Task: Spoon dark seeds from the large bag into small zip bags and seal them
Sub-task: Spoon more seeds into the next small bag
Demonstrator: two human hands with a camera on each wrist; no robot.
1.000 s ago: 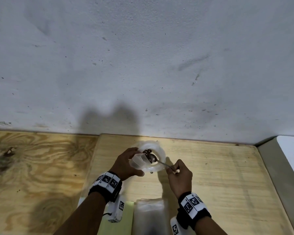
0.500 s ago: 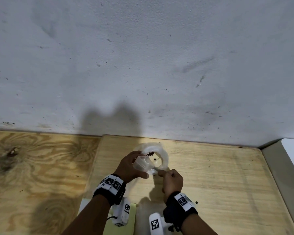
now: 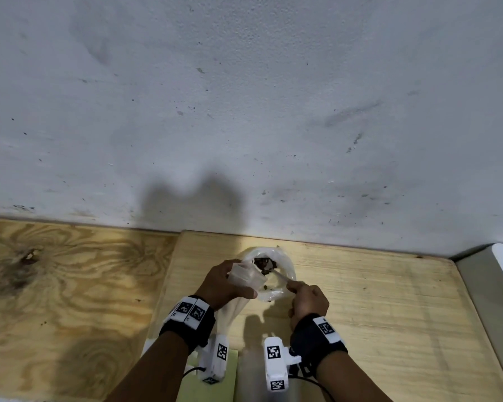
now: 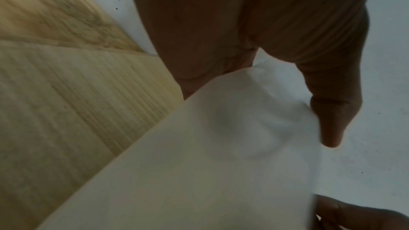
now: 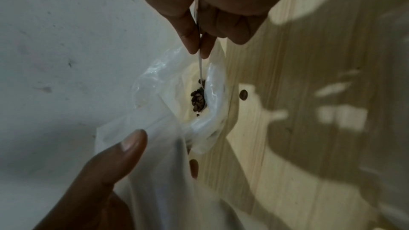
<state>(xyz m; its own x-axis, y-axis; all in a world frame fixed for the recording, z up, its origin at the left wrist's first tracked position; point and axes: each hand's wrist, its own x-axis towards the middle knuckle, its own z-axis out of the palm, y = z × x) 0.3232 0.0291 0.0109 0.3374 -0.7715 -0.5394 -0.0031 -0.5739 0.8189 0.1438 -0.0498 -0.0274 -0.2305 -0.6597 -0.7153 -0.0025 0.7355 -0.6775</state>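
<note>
The large clear bag sits on the pale wooden board near the wall, its rim rolled down, dark seeds inside. My left hand holds a small clear zip bag by its mouth, beside the large bag. My right hand pinches the handle of a metal spoon. Its bowl, loaded with seeds, is inside the large bag. In the left wrist view the thumb presses the zip bag.
A grey-white wall rises right behind the board. One loose seed lies on the wood next to the large bag. A stack of clear bags and a yellow-green sheet lie at the near edge. A darker plywood surface spreads left.
The right hand has shifted left and lowered the spoon's bowl from over the zip bag's mouth back into the large bag. The left hand keeps holding the zip bag.
</note>
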